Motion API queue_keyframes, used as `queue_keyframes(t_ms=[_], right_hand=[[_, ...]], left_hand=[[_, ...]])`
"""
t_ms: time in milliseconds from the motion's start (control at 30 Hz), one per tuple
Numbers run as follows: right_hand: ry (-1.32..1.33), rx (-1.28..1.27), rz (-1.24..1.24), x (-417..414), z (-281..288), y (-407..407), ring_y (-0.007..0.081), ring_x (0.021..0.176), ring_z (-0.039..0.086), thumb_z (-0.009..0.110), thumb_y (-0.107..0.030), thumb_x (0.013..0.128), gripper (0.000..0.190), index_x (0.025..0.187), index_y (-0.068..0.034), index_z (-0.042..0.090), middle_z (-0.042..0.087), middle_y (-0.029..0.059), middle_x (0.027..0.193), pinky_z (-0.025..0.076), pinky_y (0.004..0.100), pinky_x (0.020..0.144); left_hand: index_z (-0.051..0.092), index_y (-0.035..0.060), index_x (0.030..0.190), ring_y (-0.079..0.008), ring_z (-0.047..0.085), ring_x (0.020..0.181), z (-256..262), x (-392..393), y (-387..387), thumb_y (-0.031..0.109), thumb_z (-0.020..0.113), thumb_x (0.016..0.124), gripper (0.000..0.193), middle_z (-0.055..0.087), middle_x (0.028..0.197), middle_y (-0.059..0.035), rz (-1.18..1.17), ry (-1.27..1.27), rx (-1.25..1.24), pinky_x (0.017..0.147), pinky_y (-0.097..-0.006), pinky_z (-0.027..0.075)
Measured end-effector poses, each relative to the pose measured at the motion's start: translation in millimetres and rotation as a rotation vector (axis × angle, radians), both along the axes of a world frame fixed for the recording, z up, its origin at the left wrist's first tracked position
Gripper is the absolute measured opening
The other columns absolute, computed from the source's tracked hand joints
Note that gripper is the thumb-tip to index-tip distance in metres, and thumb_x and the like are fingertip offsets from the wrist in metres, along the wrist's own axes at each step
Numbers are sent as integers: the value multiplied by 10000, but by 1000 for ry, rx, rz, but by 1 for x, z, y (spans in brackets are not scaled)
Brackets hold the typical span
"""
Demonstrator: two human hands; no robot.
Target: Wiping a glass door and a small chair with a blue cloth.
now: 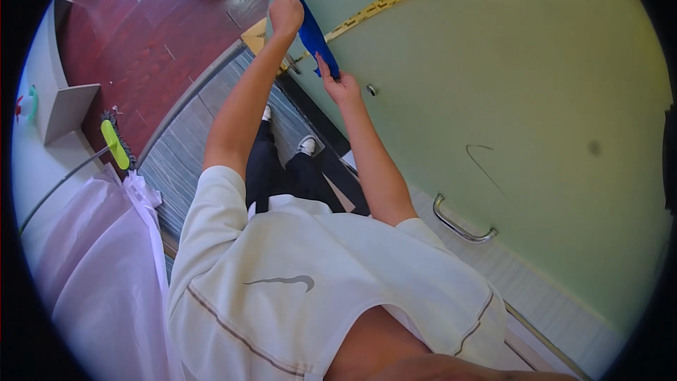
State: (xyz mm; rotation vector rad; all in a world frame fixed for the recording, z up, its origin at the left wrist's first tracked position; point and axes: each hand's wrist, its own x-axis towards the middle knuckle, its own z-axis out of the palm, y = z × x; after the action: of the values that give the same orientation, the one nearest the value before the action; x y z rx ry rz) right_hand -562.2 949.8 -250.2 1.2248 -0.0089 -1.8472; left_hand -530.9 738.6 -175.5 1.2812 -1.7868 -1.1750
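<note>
A folded blue cloth (pixel 312 32) stretches between my two hands in front of pale green frosted panels. Its upper end is gripped by my left hand (pixel 287 13), fingers curled over the edge. At the lower end my right hand (pixel 342 87) has the cloth between thumb and fingers, the fingers partly extended. The cloth lies close to the frosted door panel (pixel 502 90); whether it touches is unclear. Beside my right hand a small round metal fitting (pixel 371 90) sits on the panel.
A curved chrome handle (pixel 465 227) juts from the door panel. On the left are a lime-green brush head (pixel 115 144) on a metal pole, a pale pink plastic bag (pixel 106 254) and a white cabinet (pixel 71 111). Grey tile (pixel 185 132) meets red wood flooring (pixel 164 26).
</note>
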Motion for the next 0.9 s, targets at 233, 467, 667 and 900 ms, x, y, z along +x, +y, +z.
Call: queue_keyframes(t_ms=[233,467,667,900], right_hand=[[-7,52,-289,16,-40,82,409,1239,514,362,-44,1003,417,1389,114,363,479,283,1368,509,467,993],[288,334,-213,44,-38,329,280,1296,440,416,-25,1014,391,1382,97,375,433,192,1431,412,381,1093],[849,1160,223,85,-14,535,300,1202,546,394,-67,1008,363,1320,100,471,528,214,1348,485,385,1032],[299,912,-336,66,-21,478,333,1199,547,399,-99,1006,362,1282,119,482,539,234,1317,490,462,1028]], left_hand=[[549,21,1136,-211,607,843,-66,27,47,297,543,962,326,642,921,-116,-298,191,488,754,-335,486],[541,-12,1041,-260,648,807,-125,68,274,217,625,919,272,647,873,-182,-394,123,611,741,-389,491],[551,45,1240,-127,569,945,-142,84,459,213,589,978,314,614,1062,-39,-593,250,1213,844,-302,500],[601,19,1048,-130,562,776,-163,73,443,215,586,963,214,601,818,-28,-521,63,1024,691,-304,466]])
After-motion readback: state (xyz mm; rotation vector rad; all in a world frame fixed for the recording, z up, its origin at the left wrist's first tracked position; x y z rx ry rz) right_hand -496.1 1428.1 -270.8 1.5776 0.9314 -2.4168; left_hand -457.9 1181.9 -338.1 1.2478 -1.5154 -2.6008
